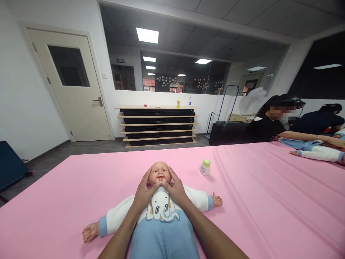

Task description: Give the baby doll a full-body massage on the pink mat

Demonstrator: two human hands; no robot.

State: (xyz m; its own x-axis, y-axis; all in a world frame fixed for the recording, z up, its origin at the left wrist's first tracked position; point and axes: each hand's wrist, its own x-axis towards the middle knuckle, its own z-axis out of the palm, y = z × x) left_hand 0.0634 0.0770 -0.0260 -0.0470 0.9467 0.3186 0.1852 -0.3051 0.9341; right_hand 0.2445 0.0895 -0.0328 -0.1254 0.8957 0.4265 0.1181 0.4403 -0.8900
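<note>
A baby doll (164, 237) lies on its back on the pink sheet (113, 172), arms spread, in a white and blue outfit with an elephant on the chest. My left hand (143, 190) cups one side of the doll's head (159, 169), and my right hand (176, 189) cups the other. Both thumbs rest at its chin, while the fingers run up along the cheeks. Just beyond the doll's arm on the right stands a small bottle (205, 168) with a green cap, touched by neither hand.
At the right, a person in black (265, 122) reaches over another doll (320, 153); a second person (318, 117) sits beyond. Past the table's far edge stand stacked boards (159, 124) with bottles on top, and a blue-handled trolley (222, 104).
</note>
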